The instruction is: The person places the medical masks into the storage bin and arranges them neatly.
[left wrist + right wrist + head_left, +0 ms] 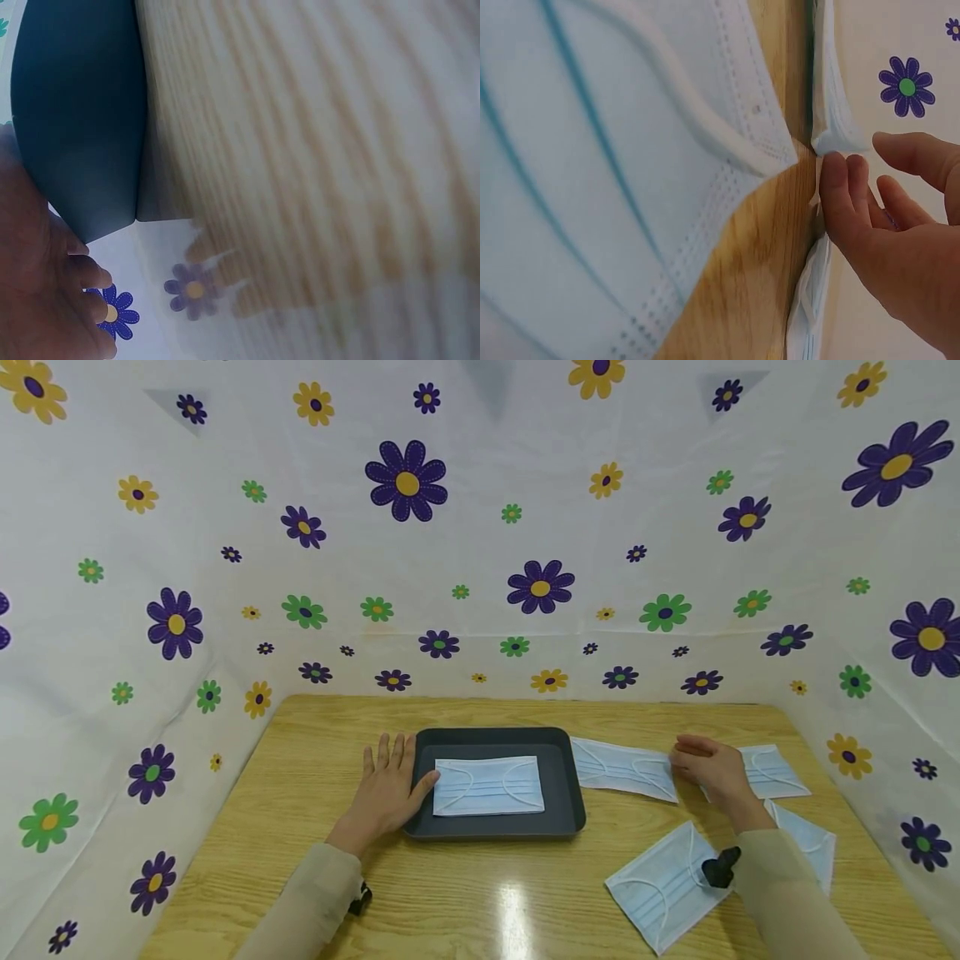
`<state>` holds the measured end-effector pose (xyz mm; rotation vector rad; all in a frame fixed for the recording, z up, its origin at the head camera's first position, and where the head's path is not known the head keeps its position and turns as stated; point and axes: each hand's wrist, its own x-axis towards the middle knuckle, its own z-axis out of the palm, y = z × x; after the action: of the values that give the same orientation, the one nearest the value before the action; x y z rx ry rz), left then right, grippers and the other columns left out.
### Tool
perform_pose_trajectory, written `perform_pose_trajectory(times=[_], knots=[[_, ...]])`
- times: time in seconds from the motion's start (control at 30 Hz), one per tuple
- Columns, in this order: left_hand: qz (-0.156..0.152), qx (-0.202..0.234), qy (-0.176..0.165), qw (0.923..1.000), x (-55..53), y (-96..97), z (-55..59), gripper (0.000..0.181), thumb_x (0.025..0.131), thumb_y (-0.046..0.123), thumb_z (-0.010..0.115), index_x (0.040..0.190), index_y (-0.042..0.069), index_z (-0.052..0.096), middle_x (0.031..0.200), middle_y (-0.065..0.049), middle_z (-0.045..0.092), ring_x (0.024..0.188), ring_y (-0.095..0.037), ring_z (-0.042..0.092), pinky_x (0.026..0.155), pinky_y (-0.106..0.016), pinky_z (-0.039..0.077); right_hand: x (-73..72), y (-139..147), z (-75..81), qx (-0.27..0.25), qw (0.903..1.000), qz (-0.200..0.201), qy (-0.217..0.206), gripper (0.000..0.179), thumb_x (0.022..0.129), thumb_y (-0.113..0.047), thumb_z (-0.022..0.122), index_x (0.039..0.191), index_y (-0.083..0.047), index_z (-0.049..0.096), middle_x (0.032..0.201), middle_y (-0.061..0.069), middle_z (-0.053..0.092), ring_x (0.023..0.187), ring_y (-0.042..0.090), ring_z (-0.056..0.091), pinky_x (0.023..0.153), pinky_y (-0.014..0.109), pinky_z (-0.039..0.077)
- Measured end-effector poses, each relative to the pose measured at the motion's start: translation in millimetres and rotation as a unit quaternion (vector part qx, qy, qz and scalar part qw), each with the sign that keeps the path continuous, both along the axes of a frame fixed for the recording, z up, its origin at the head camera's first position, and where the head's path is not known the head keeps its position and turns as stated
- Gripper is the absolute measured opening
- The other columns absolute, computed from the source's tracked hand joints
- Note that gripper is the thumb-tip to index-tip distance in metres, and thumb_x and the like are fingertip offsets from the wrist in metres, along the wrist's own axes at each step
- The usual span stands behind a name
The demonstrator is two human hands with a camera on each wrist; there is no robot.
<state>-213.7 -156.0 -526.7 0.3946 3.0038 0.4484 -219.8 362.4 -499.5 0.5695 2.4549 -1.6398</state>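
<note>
A dark grey tray [495, 827] holds one pale blue face mask [487, 787] with white ear loops, lying flat. My left hand [384, 785] rests at the tray's left side, fingers straight and thumb over the rim; the left wrist view shows the tray's dark outer wall [79, 112] beside the fingers. To the right of the tray lies a second face mask [622, 768]. My right hand [711, 768] is at its right end. In the right wrist view the thumb and fingers [840, 187] stand apart, right at a mask corner [836, 139].
More face masks lie on the right: one behind my right hand [776, 770], one partly under the right forearm [810, 839], and one nearer the front [663, 885]. The wooden table [450, 893] is backed and flanked by a white flowered cloth [465, 552].
</note>
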Motion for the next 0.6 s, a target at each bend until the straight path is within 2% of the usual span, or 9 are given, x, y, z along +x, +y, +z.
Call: perform_pose_trajectory(times=[0.07, 0.13, 0.23, 0.33, 0.4, 0.5, 0.6], knots=[[-0.001, 0.001, 0.002, 1.0000, 0.0, 0.2, -0.1, 0.092, 0.108, 0.066, 0.035, 0.169, 0.002, 0.012, 0.175, -0.025, 0.015, 0.163, -0.049, 0.003, 0.128, -0.071, 0.001, 0.6, 0.1, 0.3, 0.017, 0.9998, 0.009, -0.001, 0.064, 0.104, -0.015, 0.067, 0.159, 0.003, 0.040, 0.160, 0.030, 0.044, 0.120, 0.022, 0.065, 0.079, 0.011, 0.057], [-0.002, 0.000, 0.004, 1.0000, -0.2, 0.4, -0.3, 0.091, 0.108, 0.066, 0.035, 0.169, 0.002, 0.012, 0.175, -0.025, 0.015, 0.163, -0.048, 0.004, 0.128, -0.071, 0.002, 1.7, 0.6, 0.5, 0.034, 0.9991, 0.023, 0.003, 0.063, 0.104, -0.015, 0.067, 0.158, 0.004, 0.042, 0.158, 0.031, 0.047, 0.124, 0.026, 0.063, 0.079, 0.010, 0.057], [-0.003, 0.003, 0.008, 1.0000, -0.1, 0.7, -0.6, 0.091, 0.108, 0.065, 0.036, 0.169, 0.001, 0.013, 0.174, -0.025, 0.016, 0.163, -0.049, 0.005, 0.128, -0.071, 0.003, 3.6, 0.5, 1.5, 0.045, 0.9982, 0.039, 0.011, 0.060, 0.103, -0.014, 0.069, 0.155, 0.006, 0.045, 0.153, 0.032, 0.052, 0.106, 0.011, 0.068, 0.079, 0.011, 0.057], [-0.002, 0.004, 0.009, 0.9999, 0.4, 0.9, -0.4, 0.091, 0.108, 0.065, 0.037, 0.169, 0.001, 0.013, 0.174, -0.026, 0.016, 0.163, -0.049, 0.005, 0.128, -0.071, 0.002, 4.8, -0.2, 2.1, 0.045, 0.9977, 0.049, 0.014, 0.058, 0.103, -0.013, 0.069, 0.152, 0.007, 0.048, 0.148, 0.032, 0.056, 0.092, -0.003, 0.064, 0.081, 0.014, 0.059], [-0.001, 0.005, 0.008, 1.0000, 0.3, 0.6, -1.0, 0.091, 0.108, 0.065, 0.037, 0.169, 0.001, 0.013, 0.174, -0.026, 0.016, 0.163, -0.049, 0.005, 0.128, -0.071, 0.002, 4.8, -0.7, 1.8, 0.041, 0.9978, 0.050, 0.014, 0.057, 0.103, -0.013, 0.068, 0.153, 0.006, 0.048, 0.145, 0.030, 0.059, 0.090, -0.006, 0.063, 0.080, 0.014, 0.059], [0.001, 0.007, 0.006, 1.0000, 0.4, 0.7, -1.5, 0.091, 0.108, 0.065, 0.036, 0.169, 0.002, 0.012, 0.174, -0.026, 0.015, 0.163, -0.048, 0.003, 0.128, -0.070, 0.001, 4.1, -1.5, -0.1, 0.039, 0.9982, 0.045, 0.012, 0.056, 0.105, -0.016, 0.066, 0.154, 0.004, 0.048, 0.146, 0.027, 0.059, 0.101, 0.003, 0.066, 0.085, 0.014, 0.058], [0.002, 0.012, 0.008, 0.9999, 0.5, 0.7, -2.6, 0.090, 0.108, 0.065, 0.036, 0.169, 0.002, 0.013, 0.174, -0.026, 0.016, 0.163, -0.049, 0.003, 0.128, -0.070, 0.000, 3.5, -1.7, -2.9, 0.038, 0.9986, 0.038, -0.001, 0.056, 0.108, -0.023, 0.062, 0.156, 0.002, 0.046, 0.155, 0.027, 0.052, 0.126, 0.024, 0.063, 0.106, 0.028, 0.055]])
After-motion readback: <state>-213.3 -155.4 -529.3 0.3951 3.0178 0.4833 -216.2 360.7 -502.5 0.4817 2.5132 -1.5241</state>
